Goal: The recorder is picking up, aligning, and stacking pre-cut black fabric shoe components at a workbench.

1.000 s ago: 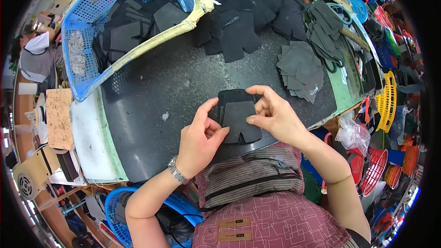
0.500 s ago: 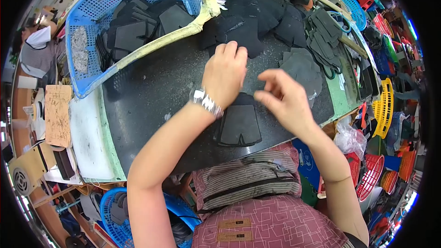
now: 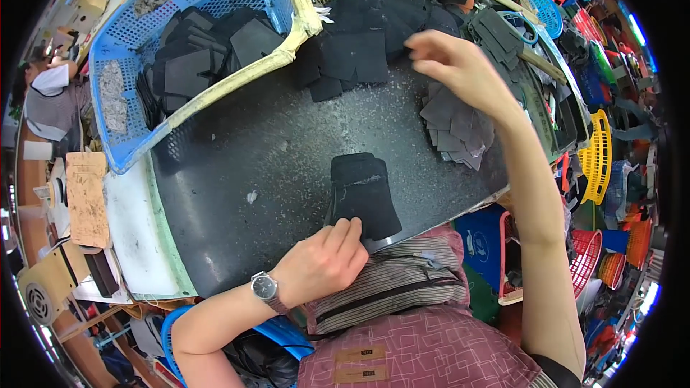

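Close to the table's front edge lies a small stack of flat black cut pieces [image 3: 365, 197], with a thin pale line across the top one. My left hand [image 3: 325, 262], with a watch on its wrist, has its fingers closed on the stack's near edge. Its thumb is hidden. Farther off to the right, my right hand [image 3: 460, 72] hovers with thumb and fingers apart and nothing between them. It is between a far pile of black pieces [image 3: 356, 54] and a fanned pile of grey-black pieces [image 3: 460, 126].
A blue plastic basket [image 3: 136, 140] with a yellowish wrapped rim holds more dark pieces [image 3: 188, 72] at the far left. More dark strips [image 3: 496, 32] and a wooden handle [image 3: 543, 65] lie at the back right. Dust specks the black table mat [image 3: 244, 165].
My left hand has come back from the far pile to the stack's near edge. The right hand has moved away to the far right. The stack's top piece now looks different.
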`<move>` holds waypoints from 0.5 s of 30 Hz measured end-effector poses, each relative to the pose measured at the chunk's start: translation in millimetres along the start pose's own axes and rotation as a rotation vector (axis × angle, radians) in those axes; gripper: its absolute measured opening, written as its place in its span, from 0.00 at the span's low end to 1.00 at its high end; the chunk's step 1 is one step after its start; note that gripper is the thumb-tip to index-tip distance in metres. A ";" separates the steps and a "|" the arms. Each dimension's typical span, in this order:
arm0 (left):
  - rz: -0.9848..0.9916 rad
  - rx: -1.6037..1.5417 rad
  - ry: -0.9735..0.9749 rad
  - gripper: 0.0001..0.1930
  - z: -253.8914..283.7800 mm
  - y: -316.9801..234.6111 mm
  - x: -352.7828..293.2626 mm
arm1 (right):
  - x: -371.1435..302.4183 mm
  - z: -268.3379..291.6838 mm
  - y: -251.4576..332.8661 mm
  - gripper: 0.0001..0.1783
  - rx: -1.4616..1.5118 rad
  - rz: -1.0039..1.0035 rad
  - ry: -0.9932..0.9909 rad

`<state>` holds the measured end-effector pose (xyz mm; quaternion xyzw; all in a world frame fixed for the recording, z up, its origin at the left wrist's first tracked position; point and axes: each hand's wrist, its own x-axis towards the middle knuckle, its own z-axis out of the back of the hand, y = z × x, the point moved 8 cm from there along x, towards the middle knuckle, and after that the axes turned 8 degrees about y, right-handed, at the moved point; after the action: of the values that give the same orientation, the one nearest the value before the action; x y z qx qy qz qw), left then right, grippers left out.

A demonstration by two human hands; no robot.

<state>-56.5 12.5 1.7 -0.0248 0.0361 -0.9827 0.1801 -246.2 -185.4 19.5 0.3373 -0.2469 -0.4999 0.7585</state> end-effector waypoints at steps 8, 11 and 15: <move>0.127 -0.428 -0.416 0.07 21.7 68.7 102.3 | -74.9 15.4 -38.1 0.25 -0.544 -0.182 0.006; 0.025 -0.349 -0.423 0.07 12.0 70.8 161.9 | -91.3 19.6 -25.7 0.20 -0.541 -0.068 -0.167; -0.115 -0.070 -0.112 0.06 -13.9 49.1 191.8 | -124.8 10.6 -21.9 0.12 -0.403 -0.078 -0.237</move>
<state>-219.2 -100.7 -9.2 -0.0880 0.0587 -0.9866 0.1242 -313.9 -78.8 5.1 0.1273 -0.2163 -0.6043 0.7562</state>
